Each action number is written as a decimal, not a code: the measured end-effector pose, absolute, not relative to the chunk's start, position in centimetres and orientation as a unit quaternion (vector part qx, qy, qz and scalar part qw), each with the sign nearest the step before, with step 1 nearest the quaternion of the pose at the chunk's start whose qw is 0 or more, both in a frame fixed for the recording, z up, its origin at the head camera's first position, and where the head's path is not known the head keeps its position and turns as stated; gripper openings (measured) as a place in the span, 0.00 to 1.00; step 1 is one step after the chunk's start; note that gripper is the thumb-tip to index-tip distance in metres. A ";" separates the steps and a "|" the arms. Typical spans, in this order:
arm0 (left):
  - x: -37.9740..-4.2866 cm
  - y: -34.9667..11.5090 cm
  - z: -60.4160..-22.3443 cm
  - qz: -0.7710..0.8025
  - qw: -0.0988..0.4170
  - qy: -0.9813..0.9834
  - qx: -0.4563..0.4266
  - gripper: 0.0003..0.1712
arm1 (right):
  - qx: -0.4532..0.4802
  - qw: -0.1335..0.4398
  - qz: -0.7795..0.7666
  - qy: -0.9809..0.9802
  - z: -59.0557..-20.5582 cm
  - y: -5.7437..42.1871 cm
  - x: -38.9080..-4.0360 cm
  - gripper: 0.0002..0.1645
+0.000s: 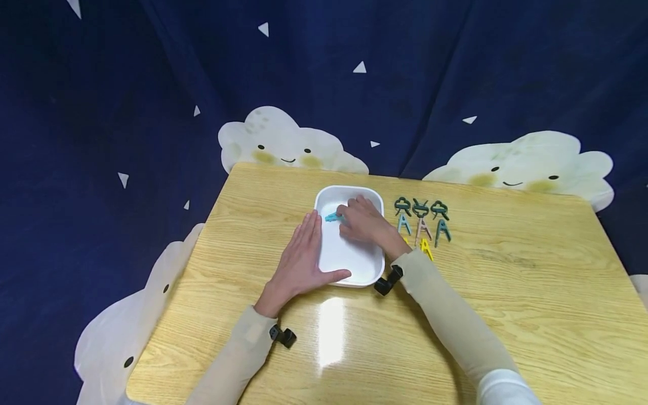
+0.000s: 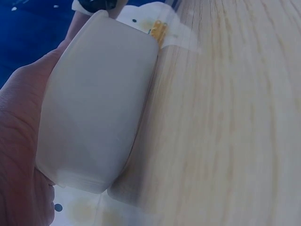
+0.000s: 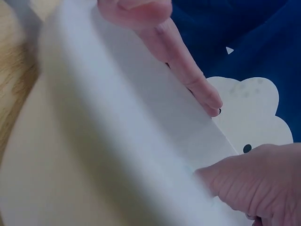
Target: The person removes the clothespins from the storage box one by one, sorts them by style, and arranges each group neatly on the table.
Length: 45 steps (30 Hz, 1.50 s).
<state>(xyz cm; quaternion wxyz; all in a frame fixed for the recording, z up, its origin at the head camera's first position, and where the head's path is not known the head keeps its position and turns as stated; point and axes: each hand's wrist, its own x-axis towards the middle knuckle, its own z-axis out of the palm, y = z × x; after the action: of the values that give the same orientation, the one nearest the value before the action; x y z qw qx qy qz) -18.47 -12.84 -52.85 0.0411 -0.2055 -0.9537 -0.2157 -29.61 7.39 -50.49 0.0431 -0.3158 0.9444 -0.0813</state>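
Observation:
A white rectangular bin [image 1: 349,264] stands on the table. My left hand [image 1: 298,261] lies along its left rim with straight fingers, the thumb reaching over the near rim. Inside the bin, my right hand [image 1: 365,220] pinches a light blue clothespin [image 1: 331,217] by its right end near the left wall. The left wrist view shows the bin's outer wall [image 2: 94,94] beside the palm. The clothespin's gripped end is hidden by my right fingers.
Right of the bin lie dark green clips [image 1: 421,209] in a row, then a light blue clothespin [image 1: 404,224], a pink clothespin [image 1: 423,229] and a dark green clothespin [image 1: 442,230]. A yellow clothespin [image 1: 426,247] lies nearer, by my right forearm. A dark blue curtain [image 1: 314,67] hangs behind.

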 end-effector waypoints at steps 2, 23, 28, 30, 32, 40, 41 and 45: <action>-18.4 -12.8 -52.9 -0.215 0.041 -0.954 -0.205 0.83 | -0.323 0.034 -0.081 0.942 -50.6 7.4 -29.5 0.13; -18.3 -13.0 -52.7 -0.217 0.040 -0.954 -0.203 0.83 | -0.358 0.072 -0.106 0.925 -49.7 7.3 -26.0 0.07; -18.3 -13.1 -52.7 -0.215 0.042 -0.954 -0.204 0.83 | -0.382 0.076 -0.129 0.912 -49.4 7.3 -25.4 0.05; -18.3 -13.1 -52.7 -0.216 0.043 -0.954 -0.204 0.82 | -0.379 0.061 -0.139 0.913 -49.5 7.3 -25.4 0.07; -18.3 -13.1 -52.6 -0.216 0.044 -0.954 -0.204 0.82 | -0.368 0.046 -0.142 0.918 -49.6 7.4 -25.5 0.16; -18.3 -13.0 -52.7 -0.212 0.045 -0.954 -0.206 0.83 | -0.349 0.077 -0.101 0.928 -50.0 7.7 -26.1 0.44; -18.3 -12.9 -52.7 -0.213 0.044 -0.954 -0.206 0.83 | -0.349 0.080 -0.099 0.929 -50.0 7.7 -26.2 0.43; -18.4 -12.9 -52.8 -0.213 0.046 -0.954 -0.207 0.82 | -0.341 0.083 -0.104 0.931 -50.1 7.7 -26.4 0.36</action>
<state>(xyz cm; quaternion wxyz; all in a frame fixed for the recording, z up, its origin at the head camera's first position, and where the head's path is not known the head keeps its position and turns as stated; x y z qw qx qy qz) -18.36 -12.87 -52.75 0.0460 -0.2074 -0.9536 -0.2135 -26.36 7.69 -50.10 0.0831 -0.3408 0.9307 -0.1040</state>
